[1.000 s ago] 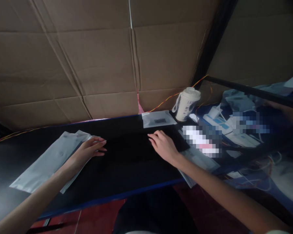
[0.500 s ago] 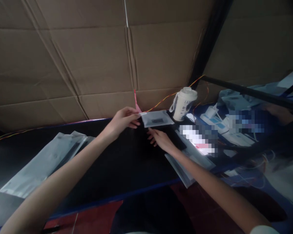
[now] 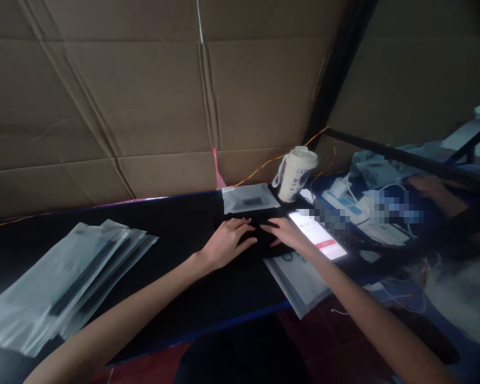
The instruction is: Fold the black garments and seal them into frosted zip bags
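Note:
My left hand is low over the black tabletop, fingers stretched to the right and thumb apart. Facing it, my right hand reaches left beside a lit phone, its fingers apart. The space between the hands is very dark, and I cannot tell whether they touch a black thing there. Just beyond them lies a small frosted plastic bag with a dark patch on it. Under my right forearm, a stack of frosted bags with printed marks juts over the table's front edge.
Several larger frosted bags lie fanned at the left. A lidded white cup stands at the back, near a thin cable. Cardboard walls off the rear. Right of the phone are a power strip and another person's arm.
My left hand has let go of the small bag, which now lies at the back, and has come nearer. My right hand has shifted right. The black flat thing on the right-hand bags no longer shows there.

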The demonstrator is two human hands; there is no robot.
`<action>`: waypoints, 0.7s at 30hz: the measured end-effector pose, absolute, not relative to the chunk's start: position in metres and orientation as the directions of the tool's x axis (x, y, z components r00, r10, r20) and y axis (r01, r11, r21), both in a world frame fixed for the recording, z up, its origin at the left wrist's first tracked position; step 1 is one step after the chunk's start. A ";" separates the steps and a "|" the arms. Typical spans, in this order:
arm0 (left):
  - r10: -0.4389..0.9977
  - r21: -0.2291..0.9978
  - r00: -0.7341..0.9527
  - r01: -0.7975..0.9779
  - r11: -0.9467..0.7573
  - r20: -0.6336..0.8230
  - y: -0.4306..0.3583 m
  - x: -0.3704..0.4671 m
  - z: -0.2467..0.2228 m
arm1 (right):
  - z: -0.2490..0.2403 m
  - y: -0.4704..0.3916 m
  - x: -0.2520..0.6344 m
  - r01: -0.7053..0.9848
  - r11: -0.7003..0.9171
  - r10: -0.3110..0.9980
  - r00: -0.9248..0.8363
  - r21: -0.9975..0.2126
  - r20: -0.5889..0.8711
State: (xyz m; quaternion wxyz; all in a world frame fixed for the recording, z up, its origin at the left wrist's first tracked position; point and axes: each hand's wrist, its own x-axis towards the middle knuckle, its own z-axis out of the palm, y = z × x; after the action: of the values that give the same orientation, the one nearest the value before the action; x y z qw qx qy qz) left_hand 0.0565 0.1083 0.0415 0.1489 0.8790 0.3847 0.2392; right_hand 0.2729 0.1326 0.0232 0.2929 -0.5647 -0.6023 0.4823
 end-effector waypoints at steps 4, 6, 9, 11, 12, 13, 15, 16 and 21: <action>0.727 0.293 0.652 0.667 -0.686 0.218 0.106 0.051 0.017 | 0.023 0.135 0.283 0.500 -0.105 0.967 -0.149 -0.860 -0.205; 0.713 0.266 0.672 0.663 -0.700 0.201 0.106 0.050 0.011 | 0.025 0.133 0.291 0.531 -0.118 0.965 -0.137 -0.839 -0.223; 0.695 0.251 0.691 0.650 -0.718 0.197 0.106 0.051 0.009 | 0.031 0.130 0.300 0.550 -0.150 0.960 -0.117 -0.822 -0.253; 0.691 0.254 0.698 0.645 -0.721 0.189 0.105 0.051 0.009 | 0.034 0.128 0.306 0.549 -0.171 0.958 -0.101 -0.818 -0.269; 0.691 0.255 0.699 0.645 -0.721 0.184 0.105 0.052 0.010 | 0.036 0.127 0.310 0.544 -0.180 0.957 -0.096 -0.819 -0.274; 0.691 0.256 0.700 0.646 -0.720 0.180 0.105 0.052 0.010 | 0.038 0.126 0.313 0.537 -0.183 0.957 -0.093 -0.824 -0.274; 0.691 0.260 0.699 0.643 -0.720 0.183 0.104 0.052 0.009 | 0.041 0.124 0.321 0.519 -0.181 0.960 -0.091 -0.835 -0.265; 0.690 0.262 0.699 0.641 -0.721 0.188 0.105 0.052 0.009 | 0.042 0.124 0.324 0.510 -0.173 0.963 -0.093 -0.843 -0.254; 0.691 0.268 0.696 0.639 -0.721 0.198 0.104 0.051 0.008 | 0.044 0.127 0.331 0.507 -0.080 0.955 -0.207 -0.858 -0.212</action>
State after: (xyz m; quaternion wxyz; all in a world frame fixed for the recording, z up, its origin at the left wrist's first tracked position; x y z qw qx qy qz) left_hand 0.0513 0.1045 0.0079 0.0892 0.9165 0.3628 0.1433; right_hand 0.3310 0.1272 0.0445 0.2473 -0.5789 -0.6315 0.4527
